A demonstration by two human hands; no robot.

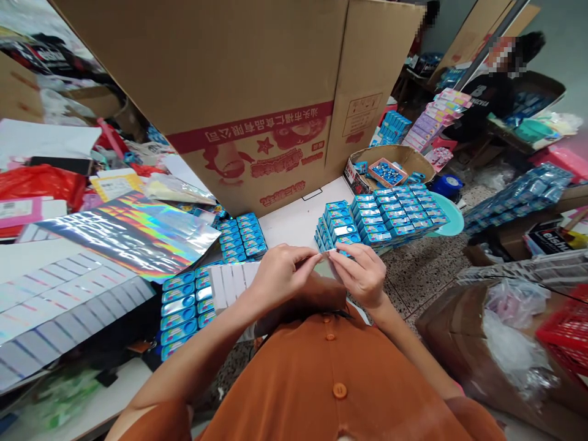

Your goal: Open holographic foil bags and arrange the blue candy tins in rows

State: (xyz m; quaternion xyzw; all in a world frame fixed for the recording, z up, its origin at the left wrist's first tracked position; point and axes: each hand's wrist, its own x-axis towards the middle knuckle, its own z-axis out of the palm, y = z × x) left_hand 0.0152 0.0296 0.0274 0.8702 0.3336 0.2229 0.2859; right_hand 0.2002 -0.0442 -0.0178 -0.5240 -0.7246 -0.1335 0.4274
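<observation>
My left hand (287,269) and my right hand (361,269) meet in front of my chest, fingertips pinched close together. Between them is a small whitish piece (329,252), too small to make out, which both hands grip. Just beyond my right hand stand stacks of small blue boxes (340,222). More blue boxes (243,236) lie in rows beyond my left hand, and others (178,312) sit left of my left forearm. A white sheet with strips (229,283) lies partly behind that forearm.
A tall cardboard box (257,92) stands on the white table (294,223). Shiny sticker sheets (151,236) cover the left side. At the back right are an open carton (413,160), a turquoise stool (449,214) and a person in black (487,101). A red crate (565,327) is at right.
</observation>
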